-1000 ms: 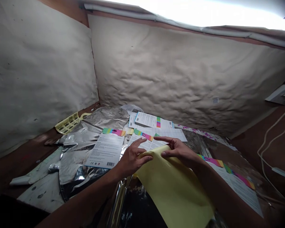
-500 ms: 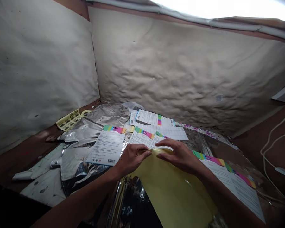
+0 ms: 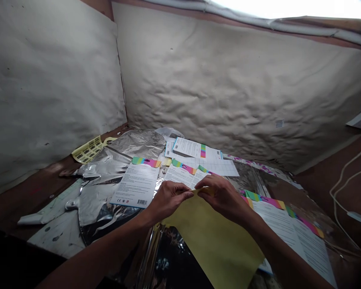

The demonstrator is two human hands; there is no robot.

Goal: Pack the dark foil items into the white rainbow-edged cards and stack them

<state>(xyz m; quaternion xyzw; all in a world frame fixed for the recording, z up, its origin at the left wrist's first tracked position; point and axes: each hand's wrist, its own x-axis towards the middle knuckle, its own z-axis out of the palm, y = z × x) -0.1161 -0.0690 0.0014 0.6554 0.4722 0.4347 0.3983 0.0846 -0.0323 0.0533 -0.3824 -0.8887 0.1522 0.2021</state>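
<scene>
A plain yellow sheet (image 3: pixel 216 237) hangs from both hands, its upper edge pinched between fingers and thumbs. My left hand (image 3: pixel 170 198) is closed on that edge, left of its middle. Close beside it, my right hand (image 3: pixel 218 194) is closed on the same edge, thumb below and fingers above. Just beyond the hands lie printed cardboard packets (image 3: pixel 179 172) with coloured top flaps. Another such packet (image 3: pixel 137 182), with a barcode at its foot, rests left of my left hand. More packets (image 3: pixel 281 224) lie partly under my right forearm.
Crinkled silver foil (image 3: pixel 102 180) covers much of the table. At the back is a stack of printed cards (image 3: pixel 186 147). A yellow label sheet (image 3: pixel 87 150) lies by the left wall. White cables (image 3: pixel 333 192) hang at the right. A padded wall (image 3: pixel 228 88) closes off the back.
My right hand has closed its fingers on the sheet's upper edge, close to my left hand; before, they were spread above it. The sheet's lower right part has shifted left.
</scene>
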